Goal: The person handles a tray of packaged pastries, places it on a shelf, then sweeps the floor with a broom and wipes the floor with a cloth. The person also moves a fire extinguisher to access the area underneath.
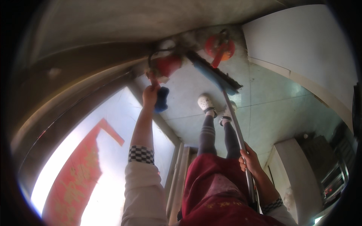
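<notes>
My left hand (150, 95) reaches forward and is closed around the red handle of a fire extinguisher (167, 66) with a black hose (150, 58). The extinguisher is blurred; I cannot tell whether its base touches the floor. A dark blue object (161, 99), its kind unclear, is right beside that hand. In my right hand (250, 159) is the metal pole (237, 127) of a broom. Its wide blue head (210, 74) with dark, dirty bristles lies on the floor beyond my feet. A second red fire extinguisher (220, 46) stands just past the broom head.
A bright door panel (141, 124) with a torn red paper strip (82, 169) is at left. White perforated clogs (207, 102) are on my feet on the tiled floor (271, 84). White panelling (299, 36) bounds the right, with a cabinet (298, 169) nearer.
</notes>
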A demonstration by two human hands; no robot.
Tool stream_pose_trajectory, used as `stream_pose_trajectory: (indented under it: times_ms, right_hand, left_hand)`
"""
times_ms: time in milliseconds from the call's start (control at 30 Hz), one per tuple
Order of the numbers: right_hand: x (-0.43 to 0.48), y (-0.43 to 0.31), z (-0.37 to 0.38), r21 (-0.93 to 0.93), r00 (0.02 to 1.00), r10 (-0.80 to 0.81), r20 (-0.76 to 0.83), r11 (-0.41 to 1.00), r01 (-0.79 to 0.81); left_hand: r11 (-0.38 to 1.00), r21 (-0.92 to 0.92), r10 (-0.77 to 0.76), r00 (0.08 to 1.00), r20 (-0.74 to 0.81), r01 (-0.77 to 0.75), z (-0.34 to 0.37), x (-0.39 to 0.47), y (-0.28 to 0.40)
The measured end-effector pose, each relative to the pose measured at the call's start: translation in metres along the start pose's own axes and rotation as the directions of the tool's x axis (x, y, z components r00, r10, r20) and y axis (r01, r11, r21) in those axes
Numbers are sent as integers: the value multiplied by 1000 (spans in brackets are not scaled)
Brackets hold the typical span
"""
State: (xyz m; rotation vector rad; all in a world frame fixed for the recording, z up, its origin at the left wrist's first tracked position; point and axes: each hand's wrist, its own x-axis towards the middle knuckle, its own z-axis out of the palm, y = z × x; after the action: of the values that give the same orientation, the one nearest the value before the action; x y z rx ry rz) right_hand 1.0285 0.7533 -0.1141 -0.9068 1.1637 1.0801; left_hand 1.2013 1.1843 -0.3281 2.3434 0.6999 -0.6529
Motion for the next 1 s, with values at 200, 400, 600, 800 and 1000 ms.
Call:
stream_pose_trajectory:
  times_ms: [200,400,600,800,1000]
  right_hand:
    - [2,2,-4,24,999,51,-12,998,-51]
    - [6,6,-5,21,998,62,-22,998,-62]
    - [9,10,-6,12,997,65,-31,998,-65]
    - [7,11,-6,26,998,63,-18,998,-63]
    - [6,9,-4,39,998,63,-6,997,-63]
  left_hand:
    - [472,-841,-235,957,172,266,20,-11,-19]
    - [255,-873,-125,910,396,415,14,-23,2]
    - [253,-883,-54,917,396,396,11,-25,12]
    - [281,-886,40,918,394,368,10,-29,11]
    - [373,-850,-26,920,392,372,7,-37,13]
